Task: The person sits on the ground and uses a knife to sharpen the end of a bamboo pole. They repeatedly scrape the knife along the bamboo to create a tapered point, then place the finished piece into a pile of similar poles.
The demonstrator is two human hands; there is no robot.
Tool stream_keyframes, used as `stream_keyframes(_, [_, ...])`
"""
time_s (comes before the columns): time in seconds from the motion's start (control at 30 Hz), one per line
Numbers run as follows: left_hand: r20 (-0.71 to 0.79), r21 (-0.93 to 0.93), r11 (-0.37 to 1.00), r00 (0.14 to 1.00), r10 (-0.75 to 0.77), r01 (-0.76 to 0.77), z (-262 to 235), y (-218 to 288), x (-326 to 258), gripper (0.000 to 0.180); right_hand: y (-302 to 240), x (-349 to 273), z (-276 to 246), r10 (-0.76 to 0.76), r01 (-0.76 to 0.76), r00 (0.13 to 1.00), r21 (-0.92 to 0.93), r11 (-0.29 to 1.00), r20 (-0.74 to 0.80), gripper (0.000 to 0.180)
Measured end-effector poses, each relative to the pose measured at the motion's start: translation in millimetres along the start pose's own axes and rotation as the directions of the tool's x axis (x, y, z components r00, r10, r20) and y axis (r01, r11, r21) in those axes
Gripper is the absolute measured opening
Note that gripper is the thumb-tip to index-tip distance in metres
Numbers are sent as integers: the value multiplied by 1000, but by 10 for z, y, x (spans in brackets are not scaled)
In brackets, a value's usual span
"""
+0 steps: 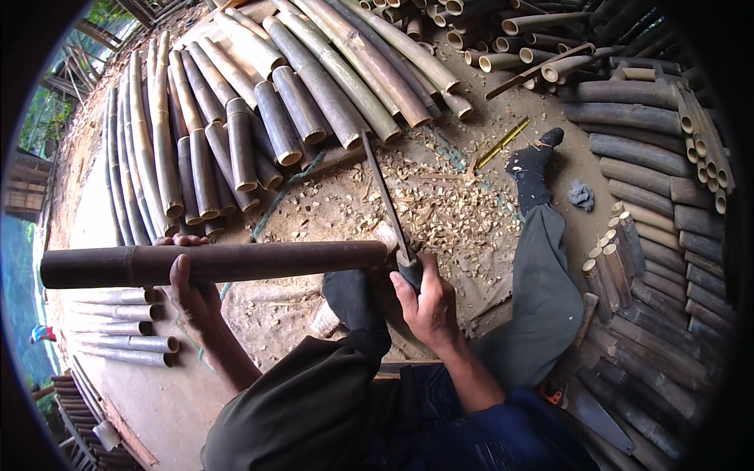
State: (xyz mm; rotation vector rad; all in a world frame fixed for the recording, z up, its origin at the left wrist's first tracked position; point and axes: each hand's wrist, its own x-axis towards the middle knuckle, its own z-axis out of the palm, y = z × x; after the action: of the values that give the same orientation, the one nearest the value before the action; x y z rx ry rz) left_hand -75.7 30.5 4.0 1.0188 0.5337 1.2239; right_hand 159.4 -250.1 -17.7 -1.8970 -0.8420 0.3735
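Note:
A long dark brown bamboo tube [236,262] lies level across the view in front of me. My left hand [188,279] grips it from beneath near its left part, thumb on the near side and fingertips showing beyond the far edge. My right hand [428,302] is closed round the dark handle of a long narrow-bladed knife [382,188], whose blade points up and away. The tube's right end is close to the knife's handle; whether they touch I cannot tell. A pale block-like piece [386,234], partly hidden, sits just behind that end.
Pale chips [463,235] litter the ground ahead. Rows of cut bamboo [314,86] lie at the far left, with stacked bamboo [644,149] along the right. A yellow strip [503,143] and grey crumpled cloth [580,195] lie near my outstretched foot [534,165]. A saw [597,416] rests lower right.

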Motion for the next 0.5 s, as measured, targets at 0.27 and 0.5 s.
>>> stream_keyframes(0.27, [53, 15, 1000, 999, 11, -11, 159, 25, 2, 61, 835, -195, 213, 362, -290, 904, -300, 909, 225, 40])
stream_keyframes(0.5, [157, 49, 997, 986, 46, -54, 658, 54, 110, 75, 624, -157, 129, 274, -275, 961, -63, 959, -31, 38])
